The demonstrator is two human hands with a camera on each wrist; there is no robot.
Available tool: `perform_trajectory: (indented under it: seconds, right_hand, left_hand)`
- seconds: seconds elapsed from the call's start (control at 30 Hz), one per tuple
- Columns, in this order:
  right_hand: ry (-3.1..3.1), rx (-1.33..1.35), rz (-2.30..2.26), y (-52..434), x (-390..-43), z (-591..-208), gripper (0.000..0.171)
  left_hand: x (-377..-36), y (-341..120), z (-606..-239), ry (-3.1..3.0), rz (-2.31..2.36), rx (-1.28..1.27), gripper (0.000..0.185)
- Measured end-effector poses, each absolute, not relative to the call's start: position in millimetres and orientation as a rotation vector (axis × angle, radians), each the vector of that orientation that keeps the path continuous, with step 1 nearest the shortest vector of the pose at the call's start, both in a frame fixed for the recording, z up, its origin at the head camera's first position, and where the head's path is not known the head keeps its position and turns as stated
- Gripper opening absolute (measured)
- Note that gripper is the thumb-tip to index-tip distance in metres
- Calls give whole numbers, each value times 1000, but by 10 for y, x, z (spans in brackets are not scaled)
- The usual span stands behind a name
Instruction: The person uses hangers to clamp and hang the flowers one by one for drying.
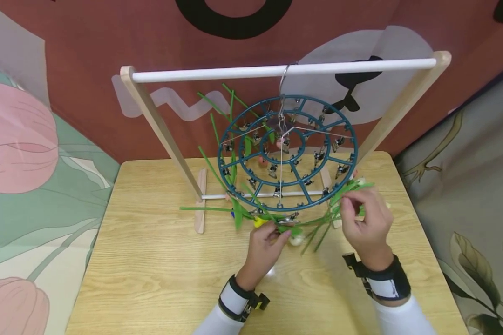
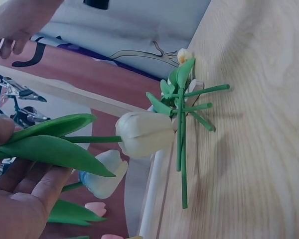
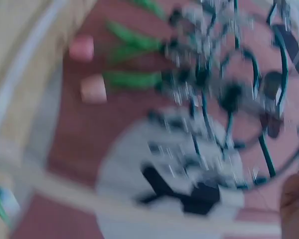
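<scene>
Tulip (image 2: 145, 133), white, pinched by its leaves and stem between thumb and fingers of my left hand (image 1: 263, 249); grip narrow. Position: lower centre of the head view, just below the near rim of the round blue hanger (image 1: 298, 177). I cannot tell whether a metal clip grips its stem. My right hand (image 1: 369, 222), right of centre, has loosely bent fingers with nothing between them, near green stems and leaves. Left wrist view: second pale flower (image 2: 104, 174) just below the first; loose stems (image 2: 182, 139) on the table (image 1: 151, 260), right of centre. Right wrist view blurred; two pink flowers (image 3: 82, 48) readable at upper left. Hanger hooked on the white bar (image 1: 234, 72) across the top of the wooden stand (image 1: 163, 135).
</scene>
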State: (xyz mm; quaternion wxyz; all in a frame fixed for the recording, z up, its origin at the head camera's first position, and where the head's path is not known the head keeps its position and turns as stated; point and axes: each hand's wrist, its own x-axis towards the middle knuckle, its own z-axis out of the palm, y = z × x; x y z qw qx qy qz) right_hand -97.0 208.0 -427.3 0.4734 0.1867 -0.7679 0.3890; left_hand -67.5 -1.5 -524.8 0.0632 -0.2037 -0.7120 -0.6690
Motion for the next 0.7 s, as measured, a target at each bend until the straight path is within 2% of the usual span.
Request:
perform_trajectory:
  seconds: [0.07, 0.2, 0.3, 0.47, 0.7]
  right_hand:
    - [-1962, 417, 848, 2190, -1036, -4168, 24]
    - [-2218, 506, 620, 2413, -1164, -4050, 39]
    - [-2282, 576, 556, 2483, -1204, -4056, 31]
    - [-2273, 631, 571, 2469, -1167, -4135, 20]
    - [-2259, 685, 530, 2376, -1097, -4220, 28]
  left_hand:
    - [-669, -26, -5259, -2155, -1988, -608, 5]
    - [-651, -46, -5290, -2154, -1992, -585, 7]
    - [-644, -70, -5318, -2155, -1999, -561, 7]
    - [-640, -128, -5336, -2172, -1974, -522, 4]
    - [-631, -232, -5360, -2141, -2020, -468, 8]
